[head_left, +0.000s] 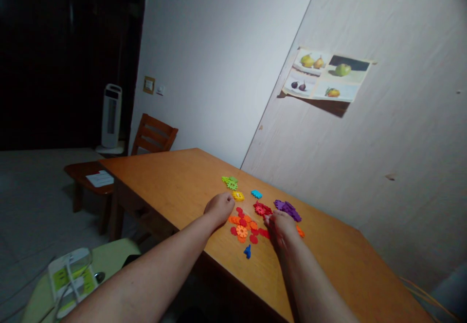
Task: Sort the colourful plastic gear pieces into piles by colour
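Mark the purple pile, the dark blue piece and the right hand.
Purple pile [288, 210]: head view, middle of the heap.
Dark blue piece [247, 251]: head view, its middle.
Right hand [284, 223]: head view, back of the hand.

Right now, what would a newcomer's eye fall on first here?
The bright orange and red pieces scattered on the wooden table, between the left hand and right hand. Next, the purple pile just beyond the right hand, then the fruit poster on the wall.
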`<action>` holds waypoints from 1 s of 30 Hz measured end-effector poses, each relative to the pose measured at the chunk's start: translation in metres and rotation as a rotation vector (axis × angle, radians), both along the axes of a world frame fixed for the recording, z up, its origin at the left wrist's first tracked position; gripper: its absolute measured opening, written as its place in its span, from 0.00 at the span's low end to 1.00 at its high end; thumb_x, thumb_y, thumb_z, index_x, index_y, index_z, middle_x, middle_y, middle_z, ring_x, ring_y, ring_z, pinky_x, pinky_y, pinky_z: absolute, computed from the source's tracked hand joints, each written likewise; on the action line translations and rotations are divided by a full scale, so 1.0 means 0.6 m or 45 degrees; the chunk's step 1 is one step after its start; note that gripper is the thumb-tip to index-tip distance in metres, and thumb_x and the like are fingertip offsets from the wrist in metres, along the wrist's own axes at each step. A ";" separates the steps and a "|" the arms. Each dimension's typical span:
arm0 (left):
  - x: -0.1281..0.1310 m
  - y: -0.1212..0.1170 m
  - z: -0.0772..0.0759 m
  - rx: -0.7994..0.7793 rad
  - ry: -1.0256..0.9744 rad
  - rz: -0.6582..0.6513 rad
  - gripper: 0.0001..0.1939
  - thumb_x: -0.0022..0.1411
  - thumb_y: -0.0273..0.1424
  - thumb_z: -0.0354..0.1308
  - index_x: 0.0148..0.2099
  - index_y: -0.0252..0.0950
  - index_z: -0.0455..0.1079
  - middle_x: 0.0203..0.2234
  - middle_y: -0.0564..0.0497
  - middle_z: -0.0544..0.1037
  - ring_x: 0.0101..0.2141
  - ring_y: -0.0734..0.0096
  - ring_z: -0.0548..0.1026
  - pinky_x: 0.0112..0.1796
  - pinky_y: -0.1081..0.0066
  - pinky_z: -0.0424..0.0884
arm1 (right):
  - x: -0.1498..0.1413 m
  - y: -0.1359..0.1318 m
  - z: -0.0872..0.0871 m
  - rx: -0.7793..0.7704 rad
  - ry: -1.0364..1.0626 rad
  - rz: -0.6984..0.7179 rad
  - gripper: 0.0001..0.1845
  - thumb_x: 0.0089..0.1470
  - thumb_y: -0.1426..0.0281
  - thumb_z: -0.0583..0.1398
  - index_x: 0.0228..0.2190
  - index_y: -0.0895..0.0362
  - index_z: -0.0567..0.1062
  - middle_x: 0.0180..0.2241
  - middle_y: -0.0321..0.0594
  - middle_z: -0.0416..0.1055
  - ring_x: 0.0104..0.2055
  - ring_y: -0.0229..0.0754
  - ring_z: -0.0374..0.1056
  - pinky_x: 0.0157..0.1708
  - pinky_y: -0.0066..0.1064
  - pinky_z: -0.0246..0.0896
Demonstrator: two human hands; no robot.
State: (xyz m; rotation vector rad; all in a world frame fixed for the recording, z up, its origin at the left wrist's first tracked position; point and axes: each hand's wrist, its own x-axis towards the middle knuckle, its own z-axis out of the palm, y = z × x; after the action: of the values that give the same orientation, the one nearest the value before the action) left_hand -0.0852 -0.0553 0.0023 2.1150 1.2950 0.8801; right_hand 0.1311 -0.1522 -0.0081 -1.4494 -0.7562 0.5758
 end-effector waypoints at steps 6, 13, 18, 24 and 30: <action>0.003 0.002 -0.008 0.000 -0.028 -0.004 0.12 0.64 0.36 0.51 0.37 0.39 0.76 0.34 0.49 0.81 0.32 0.66 0.75 0.28 0.71 0.58 | 0.002 -0.029 -0.016 -0.146 -0.019 0.014 0.12 0.41 0.67 0.65 0.26 0.52 0.65 0.15 0.30 0.63 0.16 0.35 0.60 0.16 0.25 0.54; 0.001 -0.001 -0.012 -0.028 -0.012 -0.024 0.13 0.63 0.36 0.51 0.38 0.39 0.77 0.34 0.48 0.81 0.31 0.66 0.74 0.29 0.70 0.58 | 0.035 -0.067 -0.019 -0.291 -0.161 0.079 0.13 0.37 0.66 0.66 0.26 0.55 0.70 0.16 0.30 0.65 0.17 0.34 0.59 0.18 0.25 0.49; 0.001 -0.003 -0.010 -0.014 -0.008 -0.026 0.13 0.63 0.36 0.52 0.37 0.39 0.76 0.33 0.49 0.81 0.31 0.66 0.74 0.29 0.70 0.59 | 0.042 -0.088 -0.024 -0.394 -0.315 0.280 0.12 0.36 0.66 0.65 0.26 0.56 0.71 0.19 0.32 0.67 0.19 0.33 0.58 0.20 0.26 0.47; 0.001 -0.004 -0.006 0.024 0.001 -0.019 0.12 0.63 0.35 0.51 0.35 0.40 0.75 0.32 0.50 0.81 0.31 0.67 0.74 0.28 0.70 0.57 | 0.026 -0.087 -0.029 -0.489 -0.670 0.222 0.10 0.39 0.67 0.64 0.27 0.55 0.70 0.21 0.30 0.66 0.23 0.34 0.58 0.23 0.27 0.49; -0.002 -0.007 0.004 0.008 0.040 -0.014 0.11 0.63 0.35 0.52 0.35 0.40 0.75 0.34 0.49 0.81 0.33 0.65 0.75 0.29 0.70 0.60 | 0.023 -0.095 -0.031 -0.432 -0.598 0.087 0.14 0.37 0.69 0.66 0.26 0.53 0.66 0.18 0.27 0.63 0.20 0.33 0.55 0.21 0.25 0.47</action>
State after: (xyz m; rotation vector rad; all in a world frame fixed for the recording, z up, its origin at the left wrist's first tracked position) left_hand -0.0861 -0.0594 0.0047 2.1467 1.2964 0.8509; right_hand 0.1446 -0.2090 -0.0264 -1.9133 -1.1175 0.4301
